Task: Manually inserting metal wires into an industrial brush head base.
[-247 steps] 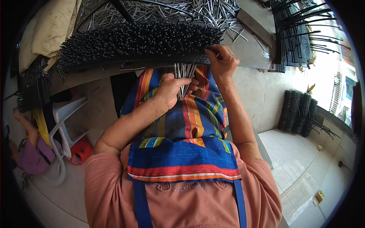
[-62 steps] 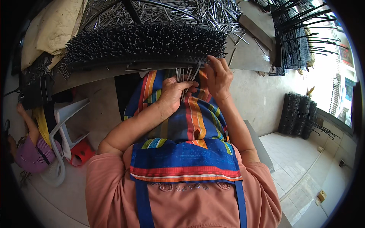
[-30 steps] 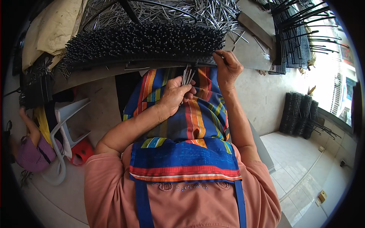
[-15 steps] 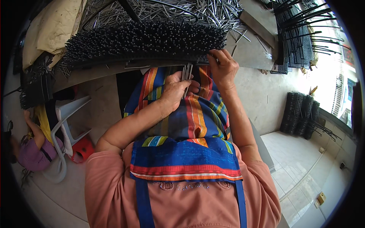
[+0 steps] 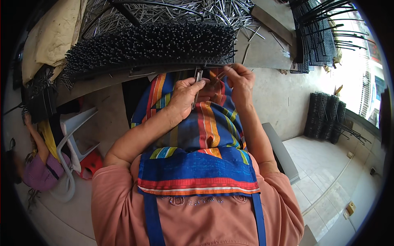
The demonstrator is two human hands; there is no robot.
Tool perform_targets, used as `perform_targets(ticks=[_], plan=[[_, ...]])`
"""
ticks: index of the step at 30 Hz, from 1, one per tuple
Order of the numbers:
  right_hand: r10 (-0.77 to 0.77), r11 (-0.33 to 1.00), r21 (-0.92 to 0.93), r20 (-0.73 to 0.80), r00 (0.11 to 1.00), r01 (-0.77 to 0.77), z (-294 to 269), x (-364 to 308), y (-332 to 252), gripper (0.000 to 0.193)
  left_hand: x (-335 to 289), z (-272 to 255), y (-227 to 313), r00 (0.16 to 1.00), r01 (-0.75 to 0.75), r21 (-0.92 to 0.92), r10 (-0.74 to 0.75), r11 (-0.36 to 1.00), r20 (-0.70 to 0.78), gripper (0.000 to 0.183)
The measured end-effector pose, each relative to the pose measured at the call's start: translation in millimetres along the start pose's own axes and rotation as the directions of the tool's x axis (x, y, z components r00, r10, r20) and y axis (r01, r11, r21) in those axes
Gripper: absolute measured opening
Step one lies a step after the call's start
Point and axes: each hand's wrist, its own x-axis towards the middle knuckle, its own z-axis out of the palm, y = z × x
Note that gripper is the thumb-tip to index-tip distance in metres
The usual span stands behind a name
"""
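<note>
Over my lap, my left hand (image 5: 183, 97) is closed round a few thin metal rods (image 5: 198, 77) that stick up past the thumb. My right hand (image 5: 242, 80), just to its right, pinches a thin rod (image 5: 219, 78) slanting down toward the left palm. Both hands are close to the near edge of a long black panel (image 5: 150, 61), which bristles with many dark upright pins (image 5: 152, 43) with shiny tips. Behind the panel lies a loose heap of silvery metal rods (image 5: 227, 16). Some fingers of my left hand are hidden.
A flat bar (image 5: 271, 25) lies right of the heap. Black mesh panels with long prongs (image 5: 318, 37) stand at the far right, above dark wire rolls (image 5: 325, 119). At left are a cloth-like sheet (image 5: 57, 33), a plastic chair (image 5: 67, 143) and another person (image 5: 43, 168) in purple.
My right hand has moved from the panel's right edge slightly down and now pinches a rod beside the left hand. The panel appears shifted slightly left and up in view.
</note>
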Motion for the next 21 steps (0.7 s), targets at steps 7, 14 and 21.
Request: perform_targets(ticks=[7,14,21], plan=[[-0.67,0.71,-0.361,-0.082,0.738,0.605,-16,39,5,0.007,2,4,-7,0.988,0.031,0.107,-0.015,0.994,-0.153,0.027],[-0.664,0.685,-0.405,-0.003,0.748,0.606,-14,41,8,0.006,2,2,-8,0.997,0.018,0.036,-0.015,0.999,-0.077,0.026],[-0.64,0.693,-0.422,0.013,0.769,0.584,-15,38,6,0.006,2,1,-4,0.995,-0.005,0.031,0.008,1.0,-0.103,0.018]])
